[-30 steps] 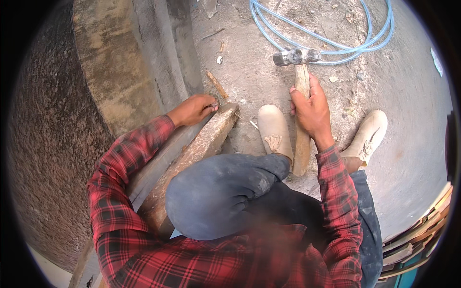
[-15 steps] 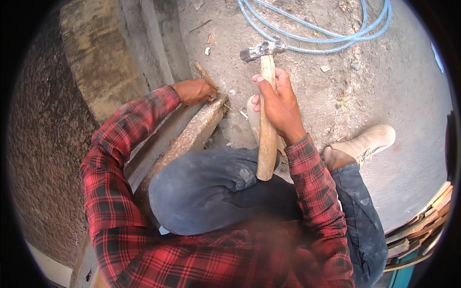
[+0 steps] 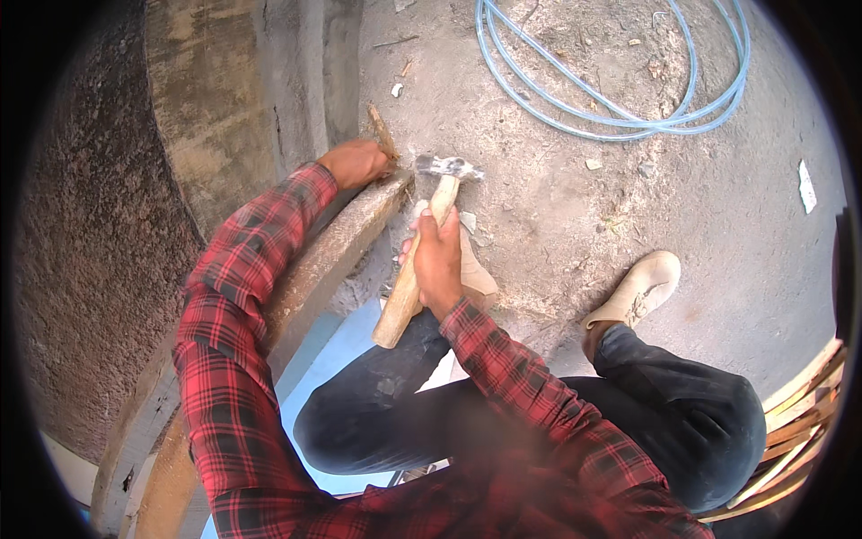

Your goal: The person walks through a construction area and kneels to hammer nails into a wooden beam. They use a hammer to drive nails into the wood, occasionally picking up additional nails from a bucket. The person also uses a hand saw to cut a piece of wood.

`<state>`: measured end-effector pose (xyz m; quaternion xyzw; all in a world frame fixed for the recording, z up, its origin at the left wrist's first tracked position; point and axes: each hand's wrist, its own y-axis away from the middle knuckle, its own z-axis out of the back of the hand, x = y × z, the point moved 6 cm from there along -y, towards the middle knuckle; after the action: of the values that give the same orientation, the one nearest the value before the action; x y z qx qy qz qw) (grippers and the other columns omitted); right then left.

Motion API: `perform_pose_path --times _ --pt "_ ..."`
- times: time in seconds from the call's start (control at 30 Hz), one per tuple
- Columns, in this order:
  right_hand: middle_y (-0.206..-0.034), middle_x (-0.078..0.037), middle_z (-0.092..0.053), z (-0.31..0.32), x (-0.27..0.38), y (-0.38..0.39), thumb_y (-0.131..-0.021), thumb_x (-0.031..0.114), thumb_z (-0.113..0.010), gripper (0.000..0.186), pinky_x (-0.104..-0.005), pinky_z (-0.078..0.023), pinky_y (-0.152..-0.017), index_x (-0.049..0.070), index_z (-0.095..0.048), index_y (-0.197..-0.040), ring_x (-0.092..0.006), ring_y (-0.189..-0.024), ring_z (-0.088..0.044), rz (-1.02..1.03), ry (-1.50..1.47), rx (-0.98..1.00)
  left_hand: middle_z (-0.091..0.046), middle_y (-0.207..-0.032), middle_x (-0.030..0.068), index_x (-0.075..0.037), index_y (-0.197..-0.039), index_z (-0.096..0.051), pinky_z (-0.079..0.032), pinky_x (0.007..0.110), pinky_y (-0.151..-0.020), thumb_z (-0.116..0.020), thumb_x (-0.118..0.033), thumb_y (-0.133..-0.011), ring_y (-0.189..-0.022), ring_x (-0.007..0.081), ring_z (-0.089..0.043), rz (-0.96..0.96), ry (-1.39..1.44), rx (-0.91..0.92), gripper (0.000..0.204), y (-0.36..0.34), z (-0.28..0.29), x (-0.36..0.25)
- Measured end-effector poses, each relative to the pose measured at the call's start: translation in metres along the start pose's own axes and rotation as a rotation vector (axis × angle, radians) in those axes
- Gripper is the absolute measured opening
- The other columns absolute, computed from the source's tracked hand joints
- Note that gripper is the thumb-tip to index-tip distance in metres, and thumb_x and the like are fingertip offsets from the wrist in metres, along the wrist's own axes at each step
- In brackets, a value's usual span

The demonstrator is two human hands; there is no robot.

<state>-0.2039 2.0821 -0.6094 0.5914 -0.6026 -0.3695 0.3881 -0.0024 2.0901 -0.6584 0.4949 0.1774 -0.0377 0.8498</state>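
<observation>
My right hand (image 3: pixel 437 269) is wrapped round the wooden handle of a hammer (image 3: pixel 442 199). Its worn metal head sits up and to the right of the end of a long timber beam (image 3: pixel 332 234), apart from it. At that beam's far end my left hand (image 3: pixel 356 163) is closed, its fingers round the lower part of a thin, rough wood stick (image 3: pixel 381 130) that juts up past the knuckles. The fingertips and the stick's lower end are partly hidden.
A coil of clear bluish hose (image 3: pixel 620 121) lies on the dusty ground at the far right. To the left stand a rough dark wall (image 3: pixel 90 234) and a stained board (image 3: pixel 211 99). Several wood strips (image 3: pixel 799 431) are stacked at the lower right.
The hammer has moved left and nearer to the beam's end, its handle now slanting. My right leg has shifted and my view has turned slightly. My left hand stays at the beam's end.
</observation>
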Motion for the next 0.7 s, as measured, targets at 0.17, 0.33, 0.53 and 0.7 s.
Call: perform_pose_path --times 0.17,0.33,0.53,0.7 --pt "-0.096 -0.009 -0.053 -0.012 0.002 -0.003 -0.1 0.022 -0.046 0.047 -0.0293 -0.05 -0.051 0.001 -0.027 -0.137 -0.0126 -0.063 -0.055 -0.004 0.028 0.035 -0.063 -0.096 0.0157 -0.003 -0.094 -0.064 -0.05 0.047 -0.08 -0.052 -0.023 -0.093 -0.091 0.0378 -0.062 0.078 0.084 0.032 0.023 0.007 0.015 -0.014" --pt "-0.084 -0.01 -0.056 0.001 0.04 0.004 -0.101 0.025 -0.046 0.067 -0.0289 -0.05 -0.054 -0.007 -0.008 -0.146 -0.0147 -0.06 -0.056 0.342 0.035 -0.217 -0.062 -0.096 0.0152 -0.002 -0.093 -0.064 -0.049 0.046 -0.08 -0.051 -0.022 -0.093 -0.092 0.0368 -0.062 0.104 0.105 0.014 0.024 0.009 0.015 -0.017" --pt "-0.092 -0.012 -0.055 -0.011 -0.014 -0.003 -0.101 0.024 -0.046 0.066 -0.0304 -0.051 -0.052 -0.006 -0.009 -0.146 -0.0155 -0.059 -0.056 0.089 0.083 -0.027 -0.062 -0.095 0.0149 -0.002 -0.092 -0.064 -0.05 0.045 -0.078 -0.05 -0.02 -0.092 -0.092 0.0355 -0.062 0.014 0.042 0.077 0.023 0.0 0.011 -0.014" --pt "-0.094 -0.01 -0.049 -0.009 -0.014 -0.003 -0.101 0.022 -0.044 0.042 -0.0322 -0.052 -0.053 0.0 -0.024 -0.13 -0.0152 -0.064 -0.055 0.16 -0.078 -0.079 -0.062 -0.094 0.0149 -0.002 -0.091 -0.064 -0.049 0.045 -0.078 -0.049 -0.022 -0.092 -0.092 0.0349 -0.063 0.016 -0.038 0.083 0.025 0.003 0.0 -0.006"
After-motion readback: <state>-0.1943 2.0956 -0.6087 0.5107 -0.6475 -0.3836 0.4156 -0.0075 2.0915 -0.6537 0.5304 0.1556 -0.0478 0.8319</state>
